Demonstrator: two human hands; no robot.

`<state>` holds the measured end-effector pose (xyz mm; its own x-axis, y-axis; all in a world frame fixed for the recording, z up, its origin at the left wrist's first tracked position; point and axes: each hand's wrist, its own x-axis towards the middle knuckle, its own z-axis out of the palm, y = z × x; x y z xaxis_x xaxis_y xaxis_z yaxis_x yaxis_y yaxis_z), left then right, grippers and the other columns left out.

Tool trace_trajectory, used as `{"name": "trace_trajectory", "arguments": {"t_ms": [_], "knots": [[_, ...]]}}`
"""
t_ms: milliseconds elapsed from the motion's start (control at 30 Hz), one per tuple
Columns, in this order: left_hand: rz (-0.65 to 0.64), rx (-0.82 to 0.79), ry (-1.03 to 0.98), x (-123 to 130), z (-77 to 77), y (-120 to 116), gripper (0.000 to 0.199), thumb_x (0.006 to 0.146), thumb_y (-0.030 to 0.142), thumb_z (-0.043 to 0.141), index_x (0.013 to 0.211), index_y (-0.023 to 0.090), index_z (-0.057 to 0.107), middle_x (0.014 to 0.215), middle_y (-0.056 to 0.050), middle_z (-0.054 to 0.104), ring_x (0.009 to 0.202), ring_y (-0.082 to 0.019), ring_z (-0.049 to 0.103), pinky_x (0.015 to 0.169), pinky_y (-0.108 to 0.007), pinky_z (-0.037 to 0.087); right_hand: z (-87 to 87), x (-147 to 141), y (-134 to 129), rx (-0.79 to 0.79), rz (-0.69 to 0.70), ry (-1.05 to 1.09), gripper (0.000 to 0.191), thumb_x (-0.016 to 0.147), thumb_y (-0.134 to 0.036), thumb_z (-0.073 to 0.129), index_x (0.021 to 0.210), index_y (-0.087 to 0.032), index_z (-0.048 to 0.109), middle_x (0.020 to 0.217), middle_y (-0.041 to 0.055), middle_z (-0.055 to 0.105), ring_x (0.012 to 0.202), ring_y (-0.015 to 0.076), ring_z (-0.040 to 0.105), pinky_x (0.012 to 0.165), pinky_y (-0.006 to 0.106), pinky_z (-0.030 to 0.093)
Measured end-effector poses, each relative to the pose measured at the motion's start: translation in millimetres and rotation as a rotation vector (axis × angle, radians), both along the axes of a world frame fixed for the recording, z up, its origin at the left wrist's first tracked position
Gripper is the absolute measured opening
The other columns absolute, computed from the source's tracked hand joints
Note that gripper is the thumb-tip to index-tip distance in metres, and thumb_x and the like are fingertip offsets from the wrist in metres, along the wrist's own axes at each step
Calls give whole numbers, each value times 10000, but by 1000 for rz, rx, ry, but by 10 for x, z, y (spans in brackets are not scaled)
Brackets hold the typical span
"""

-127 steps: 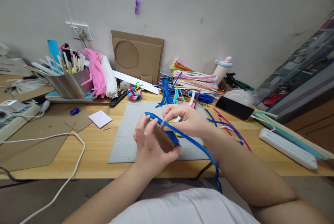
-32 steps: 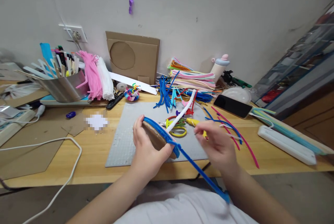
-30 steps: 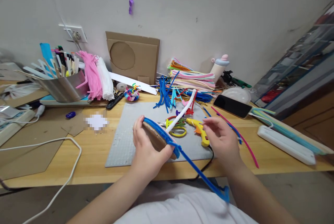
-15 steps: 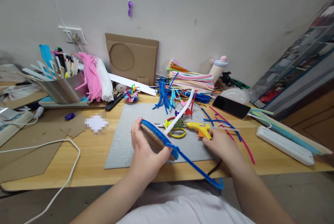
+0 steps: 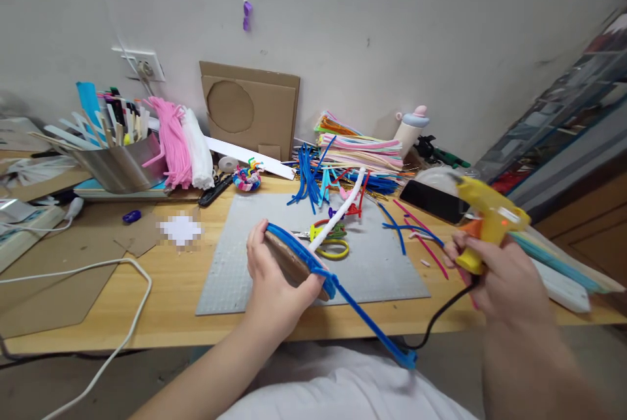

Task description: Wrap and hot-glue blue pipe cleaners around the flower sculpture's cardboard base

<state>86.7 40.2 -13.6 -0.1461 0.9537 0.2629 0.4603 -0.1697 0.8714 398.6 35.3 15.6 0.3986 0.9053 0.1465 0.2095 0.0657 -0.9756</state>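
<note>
My left hand (image 5: pixel 277 283) grips a round cardboard disc (image 5: pixel 289 258) by its edge, tilted above the mat. A blue pipe cleaner (image 5: pixel 375 322) runs along the disc's rim, and its loose end hangs down to the right. From behind the disc a white fuzzy strip (image 5: pixel 340 208) sticks up. On the right, my right hand (image 5: pixel 499 270) is closed around the handle of a yellow hot glue gun (image 5: pixel 494 217), raised over the table with its nozzle pointing left. Its black cord (image 5: pixel 438 315) curves down to the table edge. Yellow-handled scissors (image 5: pixel 333 249) lie behind the disc.
A grey cutting mat (image 5: pixel 230 270) lies in the middle. Pipe cleaner bundles (image 5: pixel 360 151) and cardboard (image 5: pixel 277 106) stand along the wall. A phone (image 5: pixel 431 201) and a white power strip (image 5: pixel 563 286) are at right. A metal holder (image 5: pixel 117 165) with sticks stands left.
My right hand has lifted the glue gun off the mat and carried it up and to the right. My left hand and the disc have hardly moved.
</note>
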Motion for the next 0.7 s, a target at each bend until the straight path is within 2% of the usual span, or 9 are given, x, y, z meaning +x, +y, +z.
{"name": "trace_trajectory", "arguments": {"t_ms": [100,167,233,333,433,600,700], "knots": [[3,35,12,18,-27,-9,1042,646,452,723,1476,181,154,1530,-182,232,1476,-366,216,1217,-571,176,145,-83,-121,27,223,431,142,737,-352,640,813,-287,539,703,-23,413,497,143,409,388,247,308],[5,58,31,27,-49,-12,1035,652,448,720,1476,186,153,1534,-179,229,1475,-360,224,1218,-569,178,197,-119,-174,11,353,516,154,730,-374,656,848,-282,617,707,-5,475,508,139,446,393,243,348],[10,87,48,33,-68,-10,1035,652,433,722,1479,191,150,1539,-180,226,1481,-357,215,1215,-571,184,201,-151,-199,20,402,498,215,722,-360,691,926,-297,670,755,19,589,560,157,534,462,278,453],[31,139,86,37,-83,-4,1033,633,403,731,1476,201,169,1540,-179,221,1489,-356,198,1209,-576,196,156,-238,-186,28,379,351,227,734,-304,743,958,-305,705,833,38,710,629,188,617,573,338,536],[30,172,139,47,-85,-5,1034,620,384,731,1472,194,178,1517,-186,240,1474,-357,223,1199,-585,214,117,-390,-142,-8,348,201,157,748,-307,802,862,-244,714,862,69,752,660,194,644,580,317,539],[17,197,199,85,-77,-28,1045,613,394,738,1469,177,179,1484,-195,264,1446,-366,254,1178,-593,247,116,-601,-156,-13,580,204,280,814,-453,759,993,-240,731,990,111,767,598,176,633,521,303,533],[4,224,227,110,-67,-40,1063,603,398,749,1473,188,175,1482,-193,275,1439,-372,268,1168,-591,264,152,-645,-259,-63,540,35,276,792,-460,782,977,-259,740,973,92,767,721,220,672,617,321,575]]}}
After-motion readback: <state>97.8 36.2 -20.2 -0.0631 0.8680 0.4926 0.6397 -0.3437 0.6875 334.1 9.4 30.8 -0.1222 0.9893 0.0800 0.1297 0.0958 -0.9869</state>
